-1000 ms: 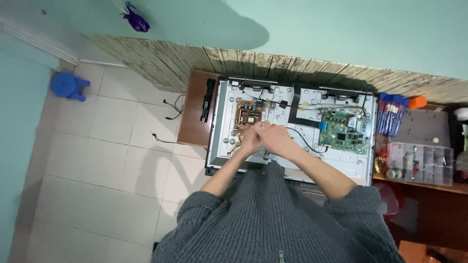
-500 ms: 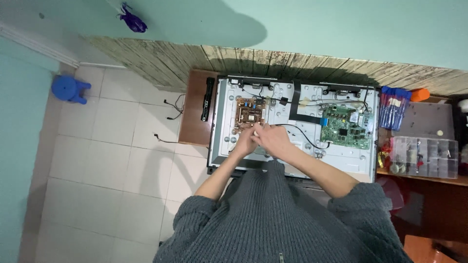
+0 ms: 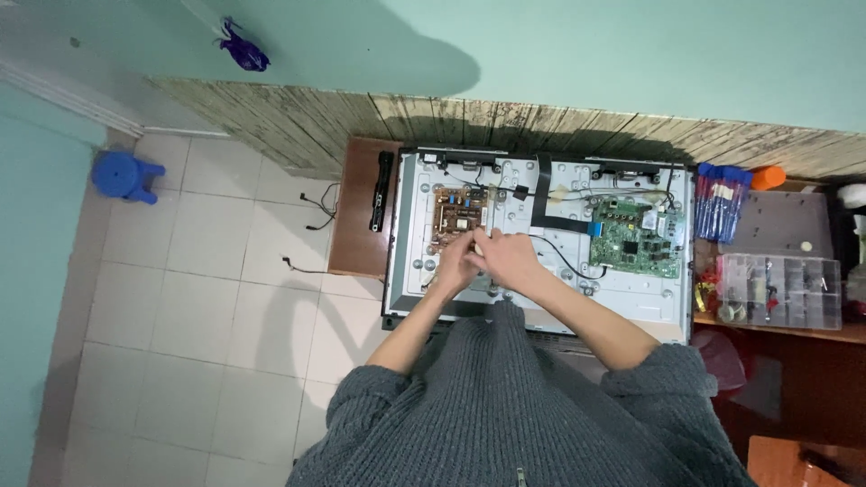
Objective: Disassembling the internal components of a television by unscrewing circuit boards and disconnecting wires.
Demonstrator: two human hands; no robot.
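Opened television panel [image 3: 541,280], two circuit boards – left hand [image 3: 457,266], right hand [image 3: 510,259] pressed together, grips unclear.

Pale green walls [image 3: 631,54] meet a band of worn wood panelling [image 3: 298,122]. The floor [image 3: 198,298] is light square tile. A blue stool [image 3: 124,173] stands near the left wall. A brown table [image 3: 356,207] sits against the panelling.

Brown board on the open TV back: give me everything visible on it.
The brown circuit board lies flat on the left half of the TV's grey metal back panel, components facing up; details too small to tell. It looks like a bare board, tan-brown. The left hand and right hand meet at its lower right edge; contact unclear.
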